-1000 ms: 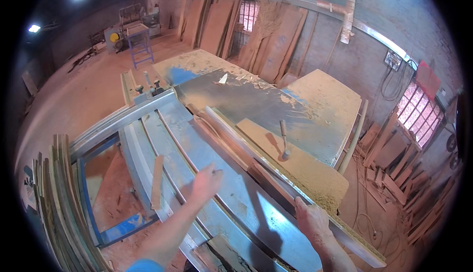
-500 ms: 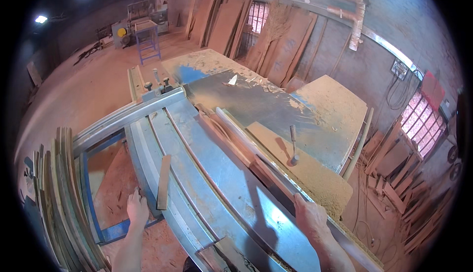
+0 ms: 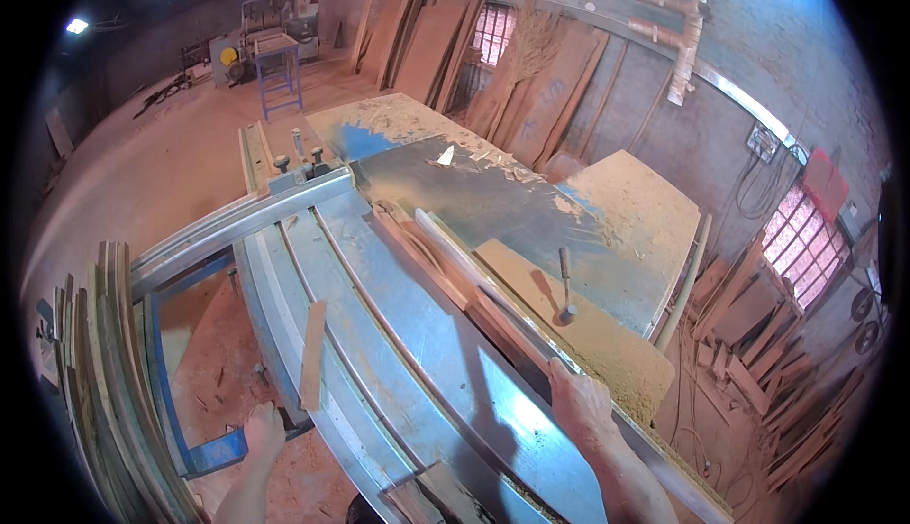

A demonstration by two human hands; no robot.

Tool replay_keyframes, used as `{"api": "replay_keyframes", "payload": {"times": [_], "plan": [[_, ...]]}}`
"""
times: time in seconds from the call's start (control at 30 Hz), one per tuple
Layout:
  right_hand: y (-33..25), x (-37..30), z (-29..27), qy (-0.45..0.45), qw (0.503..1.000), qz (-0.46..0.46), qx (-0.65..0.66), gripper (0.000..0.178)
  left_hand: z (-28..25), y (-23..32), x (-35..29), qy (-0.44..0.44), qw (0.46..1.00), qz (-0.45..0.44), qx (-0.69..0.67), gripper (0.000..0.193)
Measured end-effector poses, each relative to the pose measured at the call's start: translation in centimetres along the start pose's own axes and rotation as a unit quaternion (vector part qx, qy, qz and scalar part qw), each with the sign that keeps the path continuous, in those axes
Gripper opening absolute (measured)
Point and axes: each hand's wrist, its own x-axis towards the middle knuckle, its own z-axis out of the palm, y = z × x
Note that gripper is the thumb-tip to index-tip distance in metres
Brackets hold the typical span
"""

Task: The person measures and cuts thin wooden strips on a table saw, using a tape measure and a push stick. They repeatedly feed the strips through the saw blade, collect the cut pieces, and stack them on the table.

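Observation:
On the metal saw table [image 3: 398, 334] lies a long reddish wooden strip [image 3: 488, 315], along a pale straight rail. My right hand [image 3: 580, 405] is closed at the strip's near end, beside the rail; its fingertips are partly hidden. My left hand [image 3: 263, 432] hangs low beside the table's left edge, above the blue frame [image 3: 218, 450]. Its fingers are curled, and nothing shows in them. A short thin wooden piece [image 3: 313, 358] rests across the table's grooves, nearer my left hand.
A metal fence [image 3: 237, 216] crosses the table's far end. Stacked wooden strips [image 3: 104, 363] stand at left. A brush-like tool [image 3: 566, 287] rests on the sawdust-covered board [image 3: 607, 353] at right. Rough wood pieces [image 3: 441, 496] lie at the near edge. Boards [image 3: 559, 88] lean against the wall.
My right hand has moved slightly forward and left along the rail. My left hand has dropped a little lower, its fingers more curled. The view has shifted slightly.

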Motion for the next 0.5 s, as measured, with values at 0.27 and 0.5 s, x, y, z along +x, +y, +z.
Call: {"api": "replay_keyframes", "payload": {"times": [0.27,0.5], "plan": [[-1.2,1.6,0.3,0.008,1.0,-0.001,-0.006,0.016,0.9,-0.3,-0.2,0.041,0.998,0.052,0.005,0.013],[-3.4,3.3,-0.9,-0.024,1.0,0.006,-0.008,0.017,1.4,-1.3,0.1,0.055,0.995,0.078,0.022,0.011]]}}
